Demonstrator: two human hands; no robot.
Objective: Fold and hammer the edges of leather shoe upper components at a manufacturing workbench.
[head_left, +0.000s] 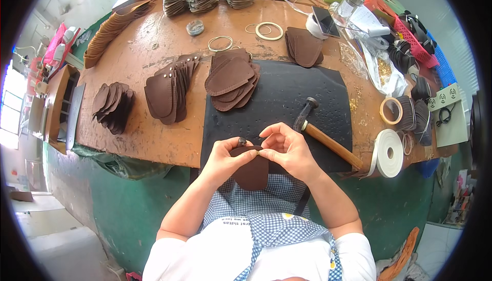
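While seen from head camera: dark brown tongue-shaped leather piece (251,171) held at near edge of desk (154,137), long axis toward body. Left hand (224,160) grip pinched on top edge; right hand (288,147) grip likewise, fingertips meeting. Wooden-handled hammer (323,135) laid just right.

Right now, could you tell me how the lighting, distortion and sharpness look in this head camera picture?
Head view: even daylight, soft shadows under the hammer and leather stacks; the window at the left edge is blown out white; fisheye bends the table edge and darkens the corners; the left hand, right hand and the brown leather piece they hold are sharp, while rim clutter is smeared.
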